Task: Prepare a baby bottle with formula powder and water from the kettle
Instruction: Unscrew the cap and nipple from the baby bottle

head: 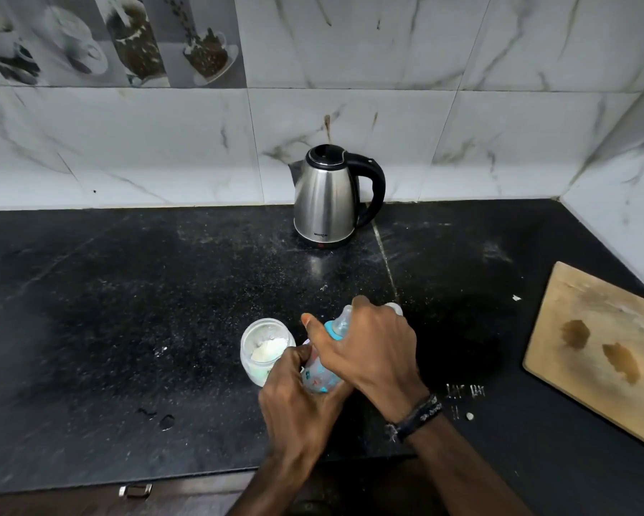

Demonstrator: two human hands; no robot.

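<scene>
Both hands clamp the tilted bottle (318, 378) above the counter (126, 310): left hand (298, 407) around its base, right hand (372, 351) over its teat ring, beside the open powder jar (262, 350); kettle (328, 197) behind.

Both hands hold the baby bottle (318, 379) over the dark table (126, 292), the left hand (298, 400) wrapped round its body and the right hand (369, 351) over its blue-collared teat, beside an open jar of white powder (262, 348), the steel kettle (328, 197) standing well behind.
</scene>
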